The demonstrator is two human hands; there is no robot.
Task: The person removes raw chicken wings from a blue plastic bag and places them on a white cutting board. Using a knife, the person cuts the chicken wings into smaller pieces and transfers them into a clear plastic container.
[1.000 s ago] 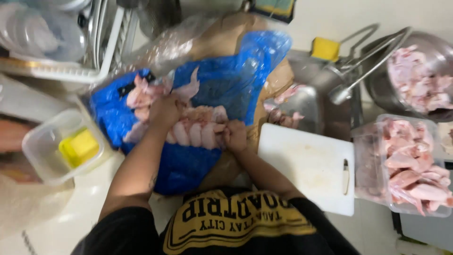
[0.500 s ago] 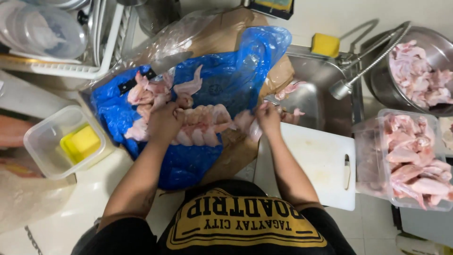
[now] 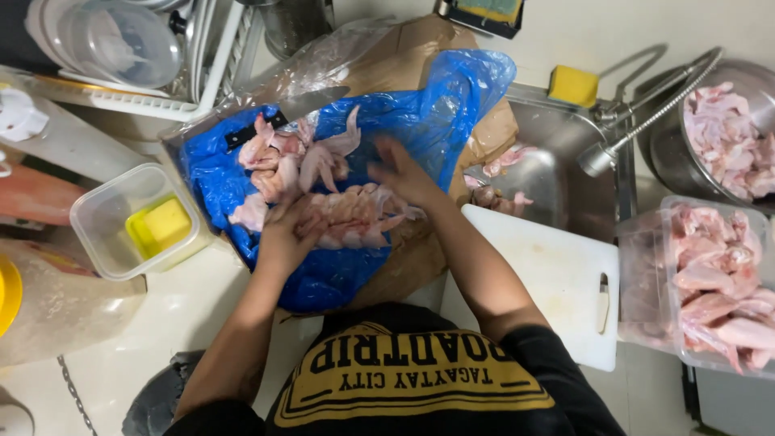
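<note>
Chicken pieces (image 3: 323, 194) beside cleaver (image 3: 291, 113), tub (image 3: 137, 222)

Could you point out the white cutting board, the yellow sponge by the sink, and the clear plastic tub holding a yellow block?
white plastic cutting board (image 3: 549, 274), head view, on its bare middle.
yellow sponge (image 3: 574, 85), head view, on its top face.
clear plastic tub (image 3: 103, 216), head view, on its near-left wall, beside the yellow block.

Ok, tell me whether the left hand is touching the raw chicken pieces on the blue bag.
Touching. The head view shows the left hand pressed onto the raw chicken pieces, fingers overlapping them.
</note>
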